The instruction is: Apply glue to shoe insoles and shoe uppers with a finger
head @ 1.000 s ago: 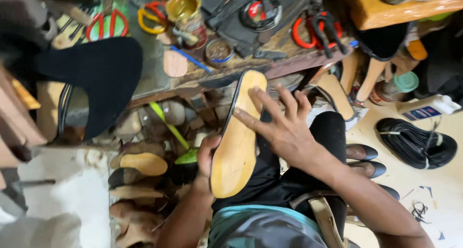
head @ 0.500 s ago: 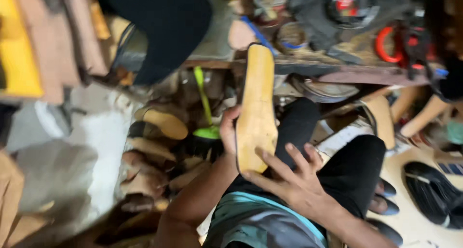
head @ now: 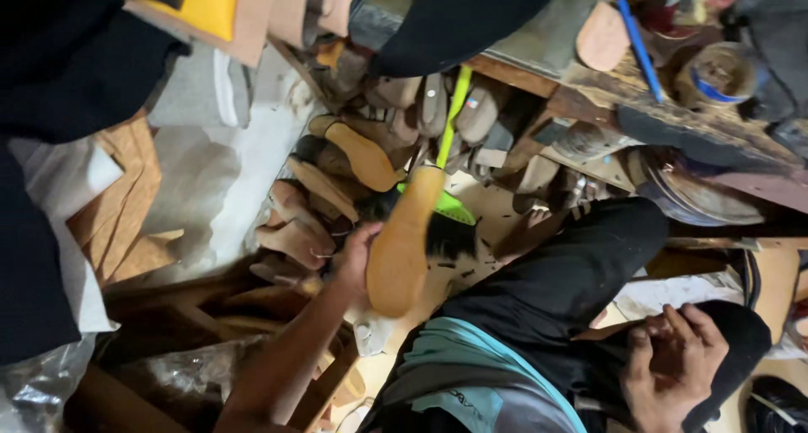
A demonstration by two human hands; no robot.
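Right hand (head: 669, 361) off the tan sole (head: 402, 239), loosely curled on knee, left hand (head: 355, 260) gripping sole

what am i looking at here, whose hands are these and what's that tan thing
This is one view from a camera worn on a person's head, looking down at their own bare hands; there is no machine. The left hand grips a flat tan shoe sole by its edge, held out over a pile of wooden shoe forms on the floor. The right hand rests on the knee of the black trousers, holding nothing. Beyond is a cluttered wooden workbench carrying a blue pen and a round tin. A green-handled brush lies behind the sole.
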